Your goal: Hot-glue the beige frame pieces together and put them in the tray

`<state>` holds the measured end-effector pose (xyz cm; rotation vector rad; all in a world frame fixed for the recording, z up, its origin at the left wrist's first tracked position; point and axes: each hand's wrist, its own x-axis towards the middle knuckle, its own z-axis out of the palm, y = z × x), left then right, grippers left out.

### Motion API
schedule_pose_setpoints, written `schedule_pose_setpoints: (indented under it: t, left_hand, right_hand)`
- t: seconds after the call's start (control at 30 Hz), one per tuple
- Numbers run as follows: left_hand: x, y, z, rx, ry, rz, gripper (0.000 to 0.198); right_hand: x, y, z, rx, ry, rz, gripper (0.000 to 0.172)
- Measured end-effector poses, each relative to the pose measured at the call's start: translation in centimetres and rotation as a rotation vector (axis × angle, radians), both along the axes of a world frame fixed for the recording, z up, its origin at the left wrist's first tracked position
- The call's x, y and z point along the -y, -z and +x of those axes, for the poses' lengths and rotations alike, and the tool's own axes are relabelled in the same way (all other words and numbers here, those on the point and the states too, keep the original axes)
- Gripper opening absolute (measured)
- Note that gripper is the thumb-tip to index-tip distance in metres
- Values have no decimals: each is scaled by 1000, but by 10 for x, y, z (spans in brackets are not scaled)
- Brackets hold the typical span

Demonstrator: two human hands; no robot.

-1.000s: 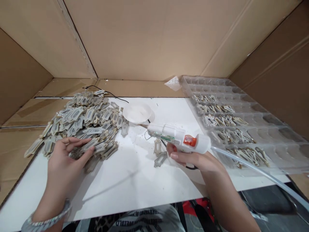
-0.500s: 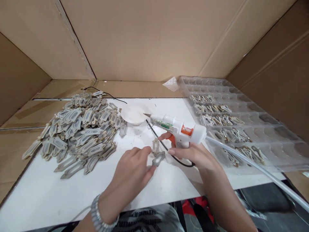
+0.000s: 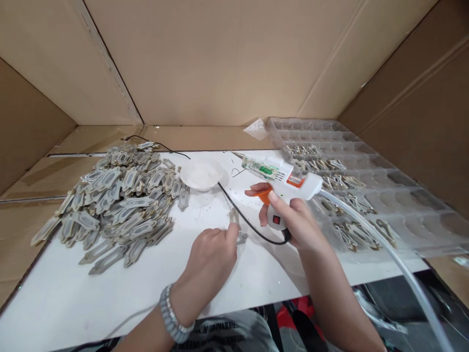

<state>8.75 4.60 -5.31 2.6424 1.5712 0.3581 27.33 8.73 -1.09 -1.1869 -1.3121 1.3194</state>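
Note:
My right hand (image 3: 295,215) is wrapped round the handle of a white and orange hot glue gun (image 3: 274,171), index finger by the orange trigger. Its nozzle points up and left, in the air above the table. Low over the white table, my left hand (image 3: 214,252) has its thumb and fingers closed on a small flat grey frame-shaped piece (image 3: 242,238); part of it is hidden by the fingers. A second such piece (image 3: 233,216) juts out just beyond the fingertips. Left of the gun lies a shallow white dish (image 3: 201,175).
A large heap of flat grey frame-shaped pieces (image 3: 124,200) covers the table's left side. At right lies a clear compartment tray (image 3: 406,208) holding rows of small looped clips (image 3: 357,234). The gun's black cord (image 3: 244,220) crosses the table. Cardboard walls (image 3: 205,63) enclose the back and sides.
My right hand has moved the glue gun rightward, turning it so its handle shows, and its nozzle has left the dish's edge. My left hand has closed in over the small pieces.

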Motion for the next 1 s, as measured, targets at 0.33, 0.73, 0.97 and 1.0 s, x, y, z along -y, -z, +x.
schedule_pose_setpoints:
  t: [0.33, 0.73, 0.97, 1.0]
  left_hand:
    - [-45, -46, -65, 384, 7, 440, 18]
    - [-45, -46, -78, 554, -237, 614, 50]
    - [-41, -49, -78, 556, -109, 594, 51]
    - [-40, -50, -78, 553, -100, 608, 52]
  right_hand:
    - [0, 0, 2, 39, -127, 48, 25]
    - [10, 5, -4, 217, -307, 122, 26]
    - [8, 7, -15, 373, -340, 407, 36]
    - [8, 7, -16, 371, -341, 413, 35]
